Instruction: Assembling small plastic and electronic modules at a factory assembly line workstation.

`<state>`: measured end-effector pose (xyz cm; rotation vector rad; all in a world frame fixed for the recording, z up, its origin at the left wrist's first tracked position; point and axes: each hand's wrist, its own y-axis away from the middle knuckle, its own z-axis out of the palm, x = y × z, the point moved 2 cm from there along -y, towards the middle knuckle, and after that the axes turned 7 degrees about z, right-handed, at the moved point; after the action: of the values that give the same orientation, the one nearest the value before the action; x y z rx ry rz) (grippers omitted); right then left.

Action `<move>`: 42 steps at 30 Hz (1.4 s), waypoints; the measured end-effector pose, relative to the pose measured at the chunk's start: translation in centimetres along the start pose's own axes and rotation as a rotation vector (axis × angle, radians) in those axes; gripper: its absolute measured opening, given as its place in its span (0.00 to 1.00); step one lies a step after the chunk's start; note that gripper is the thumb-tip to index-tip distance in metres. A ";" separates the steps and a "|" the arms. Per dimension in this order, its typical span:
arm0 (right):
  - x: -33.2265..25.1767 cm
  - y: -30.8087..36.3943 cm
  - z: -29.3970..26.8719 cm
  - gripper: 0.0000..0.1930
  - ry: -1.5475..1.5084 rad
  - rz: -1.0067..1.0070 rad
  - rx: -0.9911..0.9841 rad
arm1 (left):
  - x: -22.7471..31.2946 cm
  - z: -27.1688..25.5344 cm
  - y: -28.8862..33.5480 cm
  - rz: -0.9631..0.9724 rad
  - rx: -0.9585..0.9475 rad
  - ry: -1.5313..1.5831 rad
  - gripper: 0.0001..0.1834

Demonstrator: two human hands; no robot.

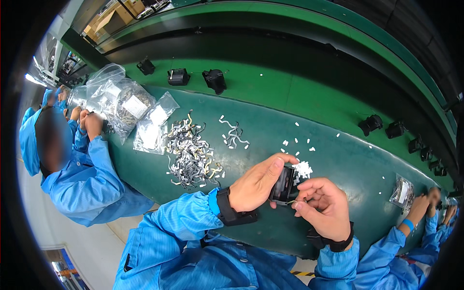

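My left hand (pixel 261 181) grips a black plastic housing (pixel 282 185) by its side, just above the green worktable (pixel 251 222). At the housing's lower right corner, my right hand (pixel 323 205) pinches a thin yellowish-green wire (pixel 293 202) between thumb and fingertips. The wire's far end is hidden by the housing and fingers. Right behind the hands lies a heap of small white pieces (pixel 303 169), with several more scattered beyond it. A large pile of short black and grey wire leads (pixel 191 154) lies to the left, beside a smaller group of leads (pixel 234 134).
Clear plastic bags (pixel 126 107) of parts fill the table's far left. Black housings (pixel 214 80) stand along the green strip (pixel 270 89) behind the table. A co-worker in blue (pixel 87 174) sits at left; another's arm (pixel 413 215) reaches in at right, by a small bag (pixel 401 192).
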<state>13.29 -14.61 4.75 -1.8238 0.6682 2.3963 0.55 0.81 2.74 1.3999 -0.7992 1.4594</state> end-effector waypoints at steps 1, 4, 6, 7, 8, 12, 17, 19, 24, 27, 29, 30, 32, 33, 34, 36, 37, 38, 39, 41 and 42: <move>-0.1 -0.1 0.1 0.18 0.001 -0.001 -0.003 | 0.0 -0.1 0.1 0.002 0.003 0.000 0.34; -0.2 -0.2 0.3 0.16 0.101 0.072 -0.060 | 0.1 -0.3 0.4 -0.028 -0.014 0.005 0.35; 0.0 -0.2 0.3 0.15 0.151 0.041 -0.067 | 0.1 -0.3 0.3 -0.047 0.035 -0.021 0.35; -0.1 -0.2 0.4 0.15 0.153 0.041 -0.070 | 0.0 -0.3 0.3 -0.046 0.038 -0.020 0.35; -0.1 -0.3 0.5 0.15 0.144 0.067 -0.063 | -0.1 -0.4 0.3 -0.022 0.040 -0.052 0.34; 0.4 -0.3 0.1 0.15 0.092 0.127 -0.019 | -0.1 -0.4 0.4 -0.028 0.002 -0.172 0.33; 0.4 -0.2 0.3 0.14 0.124 0.167 -0.073 | 0.2 -0.3 0.4 -0.102 -0.078 -0.190 0.33; 0.3 -0.2 0.3 0.13 0.151 0.180 -0.098 | -0.1 -0.2 0.5 -0.135 -0.096 -0.175 0.33; 0.1 -0.1 0.7 0.13 0.209 0.036 -0.216 | 0.2 0.4 0.5 -0.307 -0.247 0.084 0.35; -1.0 -0.5 0.8 0.13 0.362 -0.062 -0.315 | -0.3 0.7 0.5 -0.279 -0.269 0.114 0.41; -1.1 -0.4 0.7 0.12 0.335 -0.032 -0.321 | 0.0 0.6 0.4 -0.311 -0.262 0.137 0.41; -1.1 -0.3 0.7 0.11 0.305 0.000 -0.326 | 0.1 0.5 0.4 -0.347 -0.257 0.160 0.42; -1.0 -0.2 0.5 0.10 0.275 0.017 -0.325 | -0.1 0.3 0.5 -0.364 -0.278 0.159 0.43; -0.9 -0.1 0.4 0.10 0.241 0.036 -0.323 | -0.3 0.3 0.5 -0.385 -0.301 0.158 0.43; -0.6 -0.1 0.4 0.10 0.243 0.036 -0.324 | 0.0 0.4 0.5 -0.383 -0.300 0.159 0.43; 0.2 -0.2 0.2 0.09 0.185 0.132 -0.326 | 0.5 0.9 0.3 -0.412 -0.273 0.109 0.40; 0.2 -0.3 0.4 0.09 0.192 0.132 -0.327 | 0.3 0.7 0.5 -0.406 -0.273 0.112 0.40; 0.2 -0.3 0.6 0.09 0.182 0.124 -0.340 | -0.1 0.5 0.6 -0.394 -0.301 0.133 0.40; 0.1 -0.4 0.8 0.10 0.173 0.117 -0.353 | -0.3 0.3 0.7 -0.382 -0.330 0.153 0.41; 0.3 -0.4 0.6 0.11 0.139 0.091 -0.350 | 0.1 0.5 0.4 -0.401 -0.305 0.164 0.41; 0.3 -0.4 0.6 0.12 0.105 0.065 -0.348 | 0.3 0.5 0.3 -0.420 -0.279 0.175 0.42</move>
<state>12.81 -14.11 4.47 -2.0964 0.3359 2.6090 0.49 0.30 3.12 1.1276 -0.5331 1.0801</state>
